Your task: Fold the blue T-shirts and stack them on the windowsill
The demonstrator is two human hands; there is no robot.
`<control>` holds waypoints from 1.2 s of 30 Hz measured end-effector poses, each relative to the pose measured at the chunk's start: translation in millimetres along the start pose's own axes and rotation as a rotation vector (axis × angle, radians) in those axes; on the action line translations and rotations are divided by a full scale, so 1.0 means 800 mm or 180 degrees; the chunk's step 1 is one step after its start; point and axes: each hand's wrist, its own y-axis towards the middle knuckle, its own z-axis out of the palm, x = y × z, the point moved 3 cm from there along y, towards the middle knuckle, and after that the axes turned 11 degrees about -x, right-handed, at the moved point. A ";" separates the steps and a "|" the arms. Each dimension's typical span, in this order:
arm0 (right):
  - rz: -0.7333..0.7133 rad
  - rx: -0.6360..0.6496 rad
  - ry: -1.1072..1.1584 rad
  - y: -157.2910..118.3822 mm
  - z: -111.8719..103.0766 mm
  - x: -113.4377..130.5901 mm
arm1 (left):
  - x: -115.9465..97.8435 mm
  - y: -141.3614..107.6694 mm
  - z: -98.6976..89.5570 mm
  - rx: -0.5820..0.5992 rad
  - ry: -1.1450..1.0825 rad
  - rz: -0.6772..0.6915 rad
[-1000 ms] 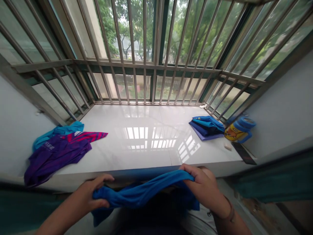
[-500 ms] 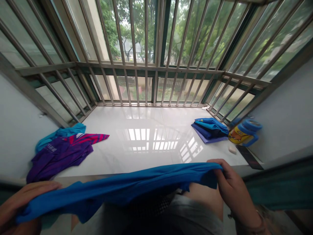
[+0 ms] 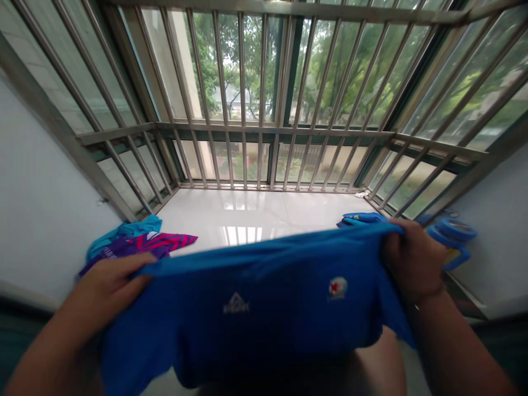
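Observation:
A blue T-shirt hangs stretched between my hands, with a white logo at its middle and a round badge towards the right. My left hand pinches its upper left edge, thumb and fingers closed on the cloth. At the upper right corner my right hand grips the fabric, its fingertips partly hidden by it. The shirt's lower part drops into shadow above my lap.
Crumpled purple, pink and teal clothes lie at the left of the white sill. Folded blue clothes and a blue jug are at the right. Metal window bars enclose the far side.
Both hands have risen, lifting the shirt so its logo side now hangs in view. My left hand has also moved right. The view has tilted up.

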 end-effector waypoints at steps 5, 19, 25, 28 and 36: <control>-0.0284 0.0911 -0.0139 0.125 0.191 0.056 | -0.012 0.180 0.069 -0.0154 0.1196 -0.0244; -0.0395 0.2596 0.0452 -0.197 0.265 0.191 | -0.045 0.039 0.368 0.1172 0.0797 0.0044; -0.0132 0.2847 0.0451 -0.278 0.243 0.174 | -0.032 -0.039 0.382 0.0895 0.0738 -0.0024; -0.0099 0.2872 0.0432 -0.285 0.227 0.167 | -0.040 -0.071 0.373 0.0796 0.0770 -0.0090; -0.0336 0.2693 0.0440 -0.325 0.179 0.151 | -0.075 -0.157 0.358 0.0738 0.1072 -0.0282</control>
